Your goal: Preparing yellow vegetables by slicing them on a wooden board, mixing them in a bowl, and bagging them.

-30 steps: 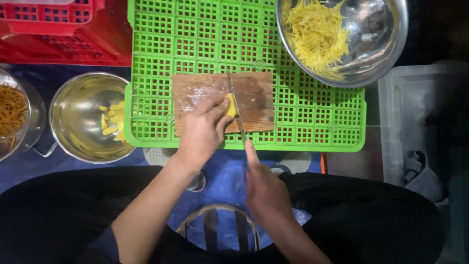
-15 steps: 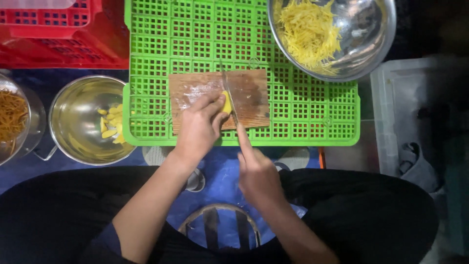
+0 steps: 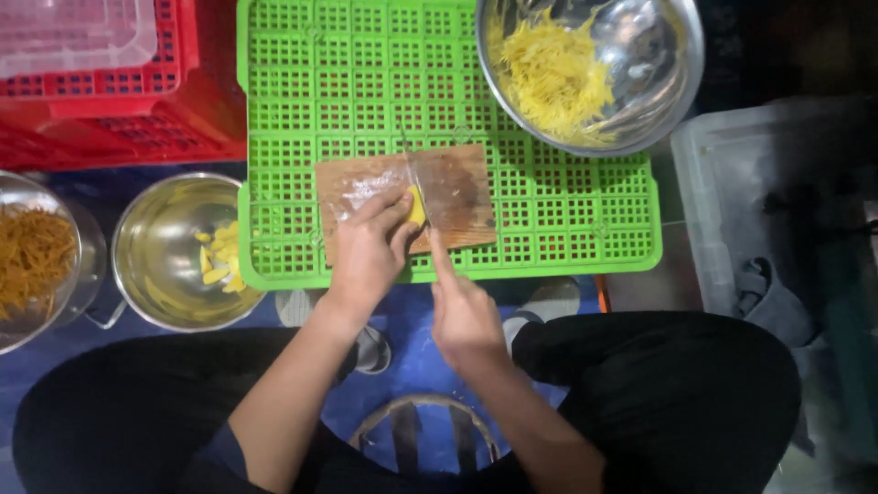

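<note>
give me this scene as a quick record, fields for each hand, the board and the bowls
left hand: pressing a small yellow piece onto the board
right hand: gripping a knife, blade beside the yellow piece
cutting board: wooden, lying on a green plastic crate
upper right bowl: steel, holds fine yellow shreds
left bowl: steel, holds a few yellow chunks
far left bowl: holds orange-brown shreds

Blue floor (image 3: 412, 343) carries: green crate (image 3: 366, 73) at centre, red crates (image 3: 119, 137) at 10 o'clock, two steel bowls (image 3: 160, 265) at 9 o'clock, grey tub (image 3: 732, 183) at 3 o'clock.
</note>
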